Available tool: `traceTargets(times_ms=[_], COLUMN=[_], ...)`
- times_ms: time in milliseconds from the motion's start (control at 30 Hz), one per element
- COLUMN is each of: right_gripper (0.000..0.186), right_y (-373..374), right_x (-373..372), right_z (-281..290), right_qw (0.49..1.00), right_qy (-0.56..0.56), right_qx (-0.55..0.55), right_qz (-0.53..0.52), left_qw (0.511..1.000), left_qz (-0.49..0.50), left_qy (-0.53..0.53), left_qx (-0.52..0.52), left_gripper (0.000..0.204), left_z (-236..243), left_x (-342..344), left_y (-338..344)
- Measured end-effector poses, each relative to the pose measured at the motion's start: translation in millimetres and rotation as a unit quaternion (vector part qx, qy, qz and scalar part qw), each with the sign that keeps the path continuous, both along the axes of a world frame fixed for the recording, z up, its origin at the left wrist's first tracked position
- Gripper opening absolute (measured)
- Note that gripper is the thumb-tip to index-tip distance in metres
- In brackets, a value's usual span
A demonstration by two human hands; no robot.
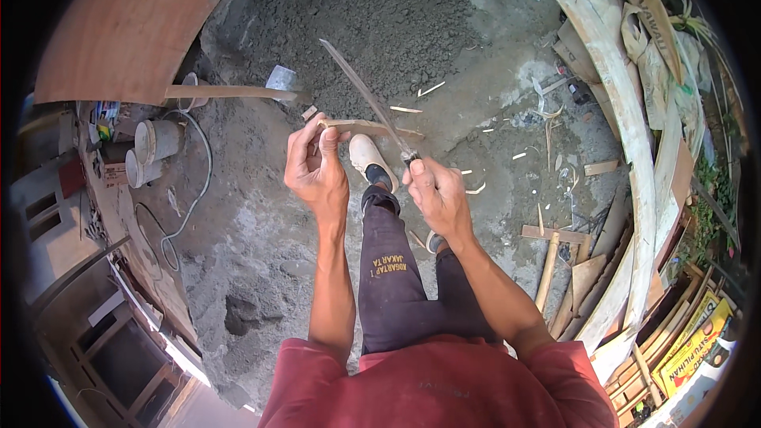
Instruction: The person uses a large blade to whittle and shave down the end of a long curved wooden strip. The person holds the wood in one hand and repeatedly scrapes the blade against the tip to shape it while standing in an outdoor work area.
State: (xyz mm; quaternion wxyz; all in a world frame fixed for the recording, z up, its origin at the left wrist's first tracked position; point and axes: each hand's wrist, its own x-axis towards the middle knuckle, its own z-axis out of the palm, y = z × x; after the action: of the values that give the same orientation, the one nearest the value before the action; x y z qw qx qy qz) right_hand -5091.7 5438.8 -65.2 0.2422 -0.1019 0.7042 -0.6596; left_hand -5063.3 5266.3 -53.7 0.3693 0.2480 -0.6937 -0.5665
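Observation:
My left hand (317, 166) pinches the near end of a narrow wooden strip (369, 124), which points away to the right in front of me. In my right hand (436, 194) is a machete (357, 82), gripped by its dark handle. Its long blade slants up to the left and crosses over the strip. Whether the edge touches the wood, I cannot tell. Pale slivers (430, 89) of wood lie scattered on the ground beyond and to the right of the hands.
Grey sandy mix (357, 8) is heaped ahead. A wooden pole (230, 91) extends from the left, near a pale container (281, 79). Buckets (149, 143) and a hose (208, 162) are at left. Long planks (622, 103) and bamboo (547, 269) line the right. My shoe (369, 154) is below the strip.

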Motion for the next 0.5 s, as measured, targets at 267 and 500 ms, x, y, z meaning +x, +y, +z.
traceTargets(times_ms=[267, 500], right_gripper=[0.058, 0.060], right_y=[3, 2], right_x=[-1, 2], right_z=[-4, -7], right_qw=[0.994, 0.986], right_qy=[-0.081, 0.107], right_qx=[0.046, 0.098], right_qz=[0.048, 0.082], left_qw=[0.996, 0.999], left_qz=[0.011, 0.032], left_qy=[-0.061, -0.019], left_qx=[-0.064, -0.020], left_gripper=[0.018, 0.019], left_z=[-7, -5], left_x=[4, 5], left_y=[9, 19])
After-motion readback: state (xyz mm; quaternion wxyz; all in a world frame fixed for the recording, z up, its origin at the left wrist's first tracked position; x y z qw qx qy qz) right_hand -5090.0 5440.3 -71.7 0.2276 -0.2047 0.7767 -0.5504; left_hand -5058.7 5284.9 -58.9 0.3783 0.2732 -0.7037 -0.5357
